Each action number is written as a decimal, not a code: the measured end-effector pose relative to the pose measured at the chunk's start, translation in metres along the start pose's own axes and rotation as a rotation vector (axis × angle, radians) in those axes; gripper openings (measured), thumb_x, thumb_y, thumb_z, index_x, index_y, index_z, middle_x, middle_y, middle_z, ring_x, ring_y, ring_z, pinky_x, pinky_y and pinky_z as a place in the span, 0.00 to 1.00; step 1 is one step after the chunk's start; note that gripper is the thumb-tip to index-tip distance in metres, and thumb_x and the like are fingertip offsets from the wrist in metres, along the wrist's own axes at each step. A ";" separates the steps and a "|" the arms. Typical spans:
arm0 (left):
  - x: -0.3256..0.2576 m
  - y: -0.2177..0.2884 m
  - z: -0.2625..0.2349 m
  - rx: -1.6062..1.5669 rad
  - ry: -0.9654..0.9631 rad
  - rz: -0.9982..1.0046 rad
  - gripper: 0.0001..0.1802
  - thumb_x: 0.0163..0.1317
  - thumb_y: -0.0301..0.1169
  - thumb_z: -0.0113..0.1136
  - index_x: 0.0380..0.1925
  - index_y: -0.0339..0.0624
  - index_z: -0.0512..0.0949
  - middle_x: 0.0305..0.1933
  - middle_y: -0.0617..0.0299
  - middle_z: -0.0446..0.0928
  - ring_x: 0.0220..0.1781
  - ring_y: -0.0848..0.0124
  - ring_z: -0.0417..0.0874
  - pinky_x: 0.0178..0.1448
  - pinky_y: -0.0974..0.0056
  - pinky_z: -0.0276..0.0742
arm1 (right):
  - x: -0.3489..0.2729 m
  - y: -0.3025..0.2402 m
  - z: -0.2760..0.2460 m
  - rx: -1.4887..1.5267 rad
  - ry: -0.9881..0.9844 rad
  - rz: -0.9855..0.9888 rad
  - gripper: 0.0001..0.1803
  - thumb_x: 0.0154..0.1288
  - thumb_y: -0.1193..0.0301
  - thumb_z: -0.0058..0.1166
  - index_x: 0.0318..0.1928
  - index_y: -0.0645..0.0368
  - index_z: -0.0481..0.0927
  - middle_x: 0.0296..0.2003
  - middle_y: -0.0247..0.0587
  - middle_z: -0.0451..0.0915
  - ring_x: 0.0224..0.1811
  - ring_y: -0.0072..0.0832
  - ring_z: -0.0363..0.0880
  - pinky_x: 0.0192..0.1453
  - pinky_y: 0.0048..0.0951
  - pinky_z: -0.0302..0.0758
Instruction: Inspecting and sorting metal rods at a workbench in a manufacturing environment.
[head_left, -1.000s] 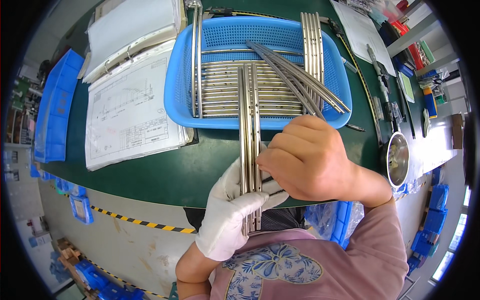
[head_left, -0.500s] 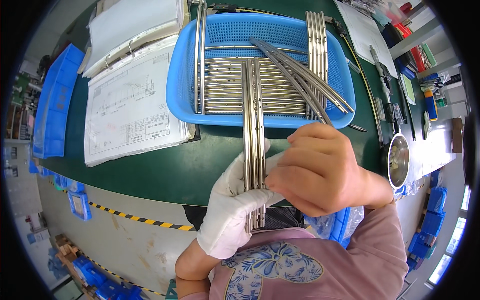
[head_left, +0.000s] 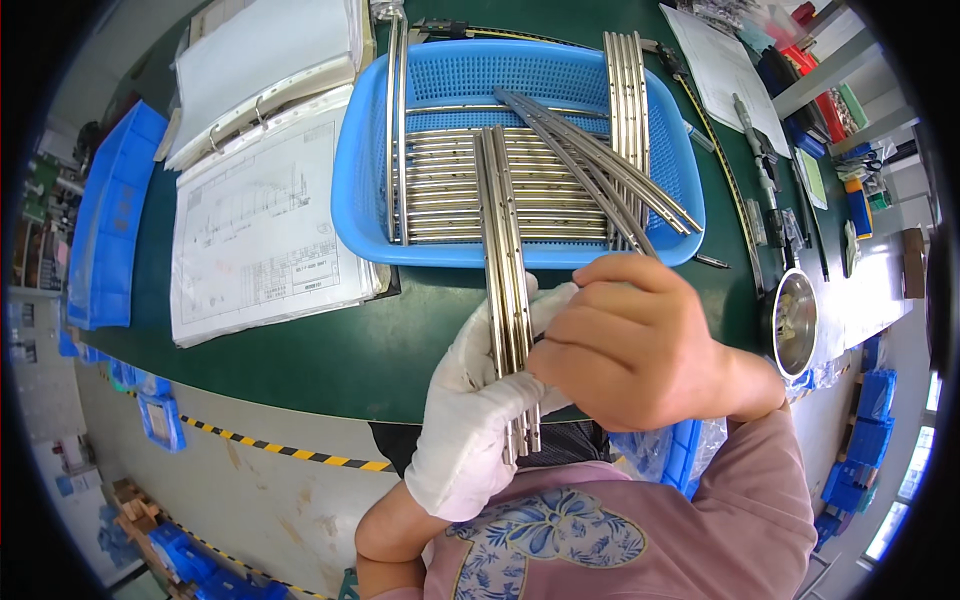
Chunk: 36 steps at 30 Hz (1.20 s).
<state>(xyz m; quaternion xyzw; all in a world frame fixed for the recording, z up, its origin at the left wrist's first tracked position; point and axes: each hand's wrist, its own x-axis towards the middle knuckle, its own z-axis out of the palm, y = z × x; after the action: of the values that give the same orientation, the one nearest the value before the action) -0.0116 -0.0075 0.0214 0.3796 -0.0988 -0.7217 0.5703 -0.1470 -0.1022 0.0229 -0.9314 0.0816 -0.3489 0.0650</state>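
My left hand (head_left: 465,425), in a white glove, is closed around a small bundle of shiny metal rods (head_left: 505,270) dotted with small holes. The rods point away from me, their far ends over the near rim of a blue plastic basket (head_left: 348,170). Bare and curled closed, my right hand (head_left: 635,345) is against the right side of the bundle; its fingertips, and anything in them, are hidden. Inside the basket, more rods (head_left: 450,190) lie crosswise, with others (head_left: 627,110) lengthwise at the right. Several greyer rods (head_left: 590,155) slant across these, reaching over the near right rim.
An open ring binder with drawings (head_left: 265,230) lies left of the basket, beside a blue bin (head_left: 115,215). On the right are a metal bowl (head_left: 796,320), a micrometer-like tool (head_left: 765,165) and a yellow-black strip (head_left: 715,150). The green table's (head_left: 300,375) near edge runs before me.
The view has shifted slightly, so the basket and binder appear a little lower. The far ends of the held rods have tilted slightly left. Both hands keep nearly the same pose.
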 end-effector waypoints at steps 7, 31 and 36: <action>0.006 0.001 0.000 -0.084 -0.013 0.020 0.24 0.66 0.23 0.43 0.63 0.37 0.55 0.62 0.51 0.67 0.56 0.67 0.75 0.53 0.64 0.79 | 0.002 -0.001 -0.005 0.188 0.085 0.023 0.10 0.38 0.74 0.56 0.27 0.60 0.73 0.28 0.37 0.78 0.26 0.31 0.76 0.38 0.32 0.74; 0.006 -0.001 -0.027 0.102 0.075 0.084 0.19 0.67 0.27 0.45 0.56 0.34 0.66 0.42 0.57 0.78 0.34 0.76 0.79 0.27 0.75 0.73 | 0.002 0.009 0.042 0.114 0.260 -0.091 0.08 0.45 0.72 0.54 0.30 0.55 0.73 0.18 0.26 0.66 0.17 0.22 0.67 0.17 0.24 0.58; 0.002 -0.010 -0.035 0.037 0.077 0.067 0.17 0.67 0.29 0.41 0.55 0.37 0.66 0.25 0.61 0.75 0.10 0.84 0.55 0.14 0.76 0.47 | 0.005 0.016 0.060 0.257 0.201 -0.085 0.11 0.46 0.76 0.59 0.32 0.58 0.74 0.21 0.31 0.73 0.15 0.27 0.68 0.18 0.28 0.60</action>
<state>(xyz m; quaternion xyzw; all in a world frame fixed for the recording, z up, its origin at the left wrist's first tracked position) 0.0042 0.0042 -0.0097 0.4141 -0.1024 -0.6852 0.5904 -0.1054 -0.1153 -0.0221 -0.8783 0.0029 -0.4505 0.1603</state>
